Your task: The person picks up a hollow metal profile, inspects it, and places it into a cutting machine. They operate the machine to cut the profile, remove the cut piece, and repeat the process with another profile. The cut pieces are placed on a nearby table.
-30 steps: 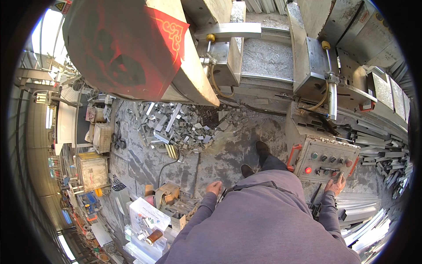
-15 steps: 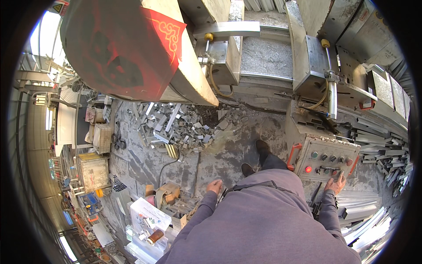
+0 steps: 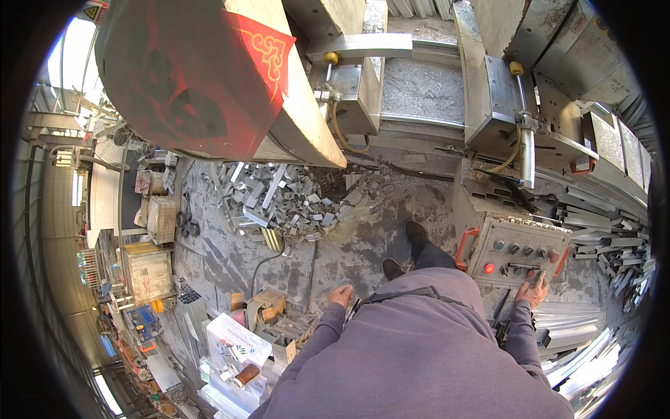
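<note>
My right hand (image 3: 533, 291) reaches to the lower right corner of a grey control panel (image 3: 502, 234). Its fingers are stretched out and apart, with the tips at the panel's buttons; which one they touch is partly hidden. Left of them a red push button (image 3: 489, 268) is lit. By my waist on the left hangs my left hand (image 3: 340, 296), fingers curled in, with nothing visible in it. Ahead, a silver metal bar (image 3: 370, 45) lies across the machine beneath a yellow-tipped clamp (image 3: 331, 59). A second clamp cylinder (image 3: 528, 153) stands to the right.
A large machine cover with red cloth (image 3: 262, 77) overhangs the left front. Metal offcuts (image 3: 286, 199) lie heaped on the floor, near a dark cable (image 3: 259, 269). Long metal profiles (image 3: 600, 237) are stacked at right. A white box (image 3: 237, 340) stands lower left.
</note>
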The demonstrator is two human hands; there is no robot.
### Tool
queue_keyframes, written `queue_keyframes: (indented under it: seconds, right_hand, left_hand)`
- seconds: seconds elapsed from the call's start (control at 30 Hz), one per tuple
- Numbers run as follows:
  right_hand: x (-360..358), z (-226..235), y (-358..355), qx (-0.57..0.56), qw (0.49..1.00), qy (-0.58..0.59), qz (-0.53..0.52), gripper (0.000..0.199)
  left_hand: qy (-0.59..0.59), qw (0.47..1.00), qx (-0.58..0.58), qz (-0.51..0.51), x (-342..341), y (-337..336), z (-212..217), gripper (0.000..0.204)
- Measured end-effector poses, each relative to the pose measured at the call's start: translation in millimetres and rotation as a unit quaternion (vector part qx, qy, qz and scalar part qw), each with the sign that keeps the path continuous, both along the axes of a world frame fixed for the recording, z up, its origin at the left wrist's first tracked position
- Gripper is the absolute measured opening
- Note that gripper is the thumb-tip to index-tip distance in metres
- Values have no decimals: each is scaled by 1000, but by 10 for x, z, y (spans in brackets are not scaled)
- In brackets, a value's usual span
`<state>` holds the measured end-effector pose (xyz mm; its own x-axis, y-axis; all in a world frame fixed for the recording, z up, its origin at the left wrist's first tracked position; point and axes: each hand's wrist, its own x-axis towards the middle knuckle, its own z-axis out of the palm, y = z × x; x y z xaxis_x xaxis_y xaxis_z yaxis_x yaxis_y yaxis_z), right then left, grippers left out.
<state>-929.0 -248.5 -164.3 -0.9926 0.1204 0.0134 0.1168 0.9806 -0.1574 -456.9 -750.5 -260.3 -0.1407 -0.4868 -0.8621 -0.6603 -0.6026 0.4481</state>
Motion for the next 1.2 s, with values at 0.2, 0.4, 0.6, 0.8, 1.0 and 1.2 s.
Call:
queue_keyframes:
  seconds: [0.2, 0.4, 0.6, 0.8, 1.0, 1.2]
  right_hand:
    - [5, 25, -26, -1, 1000, 8, -3, 78]
    - [11, 42, -28, 11, 1000, 8, -4, 77]
    - [21, 41, -3, 18, 1000, 6, -5, 78]
    - [14, -2, 82, 17, 1000, -9, -7, 83]
    - [88, 117, 96, 14, 999, -27, -10, 90]
    - [413, 249, -222, -77, 996, -8, -55, 56]
  left_hand:
    - [-4, 1000, 6, 1, -7, -18, 6, 39]
    - [-2, 1000, 5, 3, 5, -54, 4, 39]
    - [-18, 998, -31, -44, 39, -69, 36, 39]
    - [1, 996, -59, -68, 107, -97, 72, 36]
    - [-2, 991, -74, -110, 171, -81, 242, 40]
    - [-25, 971, -140, -190, 298, -29, 202, 36]
